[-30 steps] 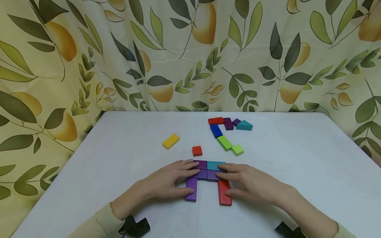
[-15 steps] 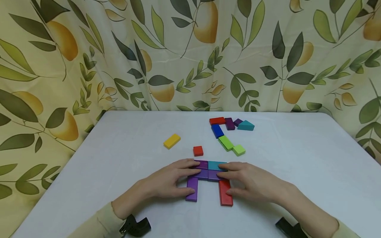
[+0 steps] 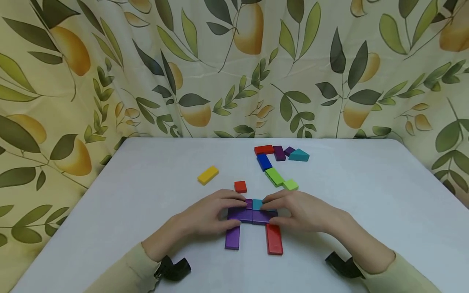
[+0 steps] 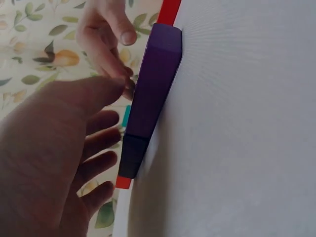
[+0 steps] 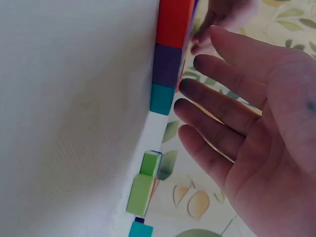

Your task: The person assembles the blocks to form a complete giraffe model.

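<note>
In the head view a flat shape of coloured blocks lies between both hands. Its back row is a dark purple block (image 3: 249,204) beside a teal block (image 3: 257,204). Two purple blocks (image 3: 239,215) form the middle row, with an upright purple block (image 3: 232,237) as the left leg and a red block (image 3: 274,239) as the right. My left hand (image 3: 216,209) hovers at the left end, fingers extended over the dark purple block, thumb by the middle row's near edge. From the right, my right hand (image 3: 304,209) reaches across the teal block, fingers loosely extended, thumb near the red leg's top.
Behind the shape lie a small red block (image 3: 240,186) and a yellow block (image 3: 208,175). A chain of loose blocks, including a blue block (image 3: 264,162), a green block (image 3: 274,176) and a teal triangle (image 3: 299,155), stretches toward the white table's back edge. A patterned curtain (image 3: 234,93) hangs behind.
Both thumbs have moved off the two leg blocks to the middle row's near edge. The right hand has shifted away from the body, its fingers now farther over the teal block. The blocks keep their arrangement.
</note>
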Motion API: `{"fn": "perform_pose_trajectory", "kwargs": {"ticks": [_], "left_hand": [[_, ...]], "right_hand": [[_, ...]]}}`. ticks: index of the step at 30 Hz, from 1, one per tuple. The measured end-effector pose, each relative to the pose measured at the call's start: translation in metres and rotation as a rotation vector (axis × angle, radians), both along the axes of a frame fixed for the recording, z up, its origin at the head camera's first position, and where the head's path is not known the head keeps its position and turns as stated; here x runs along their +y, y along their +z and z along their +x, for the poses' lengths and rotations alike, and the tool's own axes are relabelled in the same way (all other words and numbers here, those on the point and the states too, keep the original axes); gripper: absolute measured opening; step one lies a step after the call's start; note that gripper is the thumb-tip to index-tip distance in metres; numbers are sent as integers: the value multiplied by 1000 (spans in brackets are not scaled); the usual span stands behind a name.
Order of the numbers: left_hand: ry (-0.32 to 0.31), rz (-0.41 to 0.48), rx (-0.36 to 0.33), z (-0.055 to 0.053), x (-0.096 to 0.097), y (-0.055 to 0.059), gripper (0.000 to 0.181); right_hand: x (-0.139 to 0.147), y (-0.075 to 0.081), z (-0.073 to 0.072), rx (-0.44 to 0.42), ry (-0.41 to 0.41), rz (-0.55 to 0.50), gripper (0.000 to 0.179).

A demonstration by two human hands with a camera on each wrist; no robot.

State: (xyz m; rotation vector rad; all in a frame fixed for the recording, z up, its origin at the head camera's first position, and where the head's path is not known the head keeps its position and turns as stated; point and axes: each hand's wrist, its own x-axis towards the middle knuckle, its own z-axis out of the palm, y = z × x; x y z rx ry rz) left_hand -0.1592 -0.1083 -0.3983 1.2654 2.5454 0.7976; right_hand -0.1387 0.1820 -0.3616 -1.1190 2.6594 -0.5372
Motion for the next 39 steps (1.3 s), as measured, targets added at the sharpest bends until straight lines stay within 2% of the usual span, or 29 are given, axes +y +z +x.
{"fn": "perform_pose_trajectory", "kwargs": {"ticks": [4,9,15,23,26,28,32,35,39], "left_hand": [[66,24,27,-8,2,2,45],[118,33,45,-27,7,3,41],[135,-7,46,-50,18,3,41],[130,-55,24,-62,25,3,39],[147,-59,13,-62,26,5,37],[182,-49,-19,-61,25,6,37],[217,14,-61,-53,18,13,38],[156,68,-38,-40,10,20,37],[55,103,-27,-16,-3,30,36]], "right_hand": [[-2,-1,-3,-12,6,14,39],[-5,-1,-1,3,16,40,45],[-4,-1,2,24,38,53,47],[-3,-2,5,71,59,61,44],[-4,-3,5,79,61,66,43],[-5,-4,5,84,67,66,42],[-7,-4,5,98,75,60,42],[-6,-4,5,103,72,58,41],[-6,-3,5,99,70,59,41]]}}
